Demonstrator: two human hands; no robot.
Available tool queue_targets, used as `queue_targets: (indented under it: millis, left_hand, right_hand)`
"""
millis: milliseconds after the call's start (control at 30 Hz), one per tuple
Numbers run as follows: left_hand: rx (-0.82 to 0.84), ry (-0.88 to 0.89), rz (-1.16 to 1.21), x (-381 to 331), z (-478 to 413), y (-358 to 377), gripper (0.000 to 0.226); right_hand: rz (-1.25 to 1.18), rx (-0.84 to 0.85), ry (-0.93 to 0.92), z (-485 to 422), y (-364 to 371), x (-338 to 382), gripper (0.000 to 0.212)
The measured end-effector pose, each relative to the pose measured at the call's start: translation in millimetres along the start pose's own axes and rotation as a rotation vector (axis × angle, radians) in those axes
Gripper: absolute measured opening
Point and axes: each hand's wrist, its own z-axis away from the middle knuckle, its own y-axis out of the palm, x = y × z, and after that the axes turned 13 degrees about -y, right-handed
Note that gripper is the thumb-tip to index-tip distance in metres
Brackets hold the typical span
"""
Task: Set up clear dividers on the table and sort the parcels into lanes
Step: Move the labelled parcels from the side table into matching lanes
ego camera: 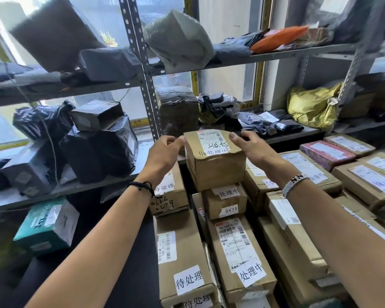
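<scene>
From my station, the far left of the feed shows a teal box (46,225) below the metal shelf (60,190), and black-wrapped bundles (98,150) sitting on that shelf.

Next comes the left hand (165,152), a black cord (142,187) round its wrist. Its fingers curl over the upper left edge of the parcel (216,165) and grip it.

The parcel is a small brown cardboard box, creased and dented at its front corners. It has a white shipping label with barcodes on top, black handwriting across the label, and a printed white sticker at the front edge. It sits over a smaller carton (226,203) at the far end of the middle row on the dark table (129,252). I cannot tell whether it rests on that carton or is just lifted.

The right hand (251,145), with a beaded band (295,183) on the wrist, grips the parcel's upper right edge. Further right lie flat labelled cartons (369,181) and a pink parcel (327,154).
</scene>
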Motion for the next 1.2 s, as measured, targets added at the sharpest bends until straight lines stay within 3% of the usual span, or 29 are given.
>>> queue_targets:
  millis: [167, 267, 367, 567, 667, 867, 967, 1201]
  left_hand:
    - [-0.042, 0.025, -0.002, -1.3, 13.3, -18.3, 0.054]
    - [-0.078, 0.033, 0.021, -0.2, 21.7, -34.2, 0.049]
    - [-0.121, 0.057, 0.063, 7.6, 35.6, -51.0, 0.038]
    - [-0.221, 0.07, 0.171, 43.0, 65.6, -97.2, 0.051]
    - [-0.323, 0.064, 0.231, 58.9, 80.3, -125.7, 0.035]
    - [-0.4, -0.019, 0.33, 123.2, 115.9, -171.7, 0.046]
    - [-0.358, -0.041, 0.395, 155.2, 130.6, -191.4, 0.05]
    - [-0.309, 0.01, 0.415, 236.7, 159.7, -256.5, 0.054]
  right_hand:
    - [0.345, -0.037, -0.109, 12.6, 9.4, 26.7, 0.08]
    - [0.547, -0.102, -0.29, 24.4, 23.4, 51.5, 0.075]
    - [0.583, -0.117, -0.465, 36.3, 46.8, 75.8, 0.07]
    - [0.352, 0.009, -0.626, 68.1, 126.5, 117.9, 0.06]
    - [0.153, 0.086, -0.602, 78.3, 161.8, 133.8, 0.057]
    - [-0.234, 0.206, -0.481, 123.0, 243.0, 139.2, 0.045]
    - [-0.426, 0.229, -0.382, 152.5, 289.5, 134.0, 0.037]
    - [-0.61, 0.284, -0.21, 216.7, 401.8, 130.4, 0.04]
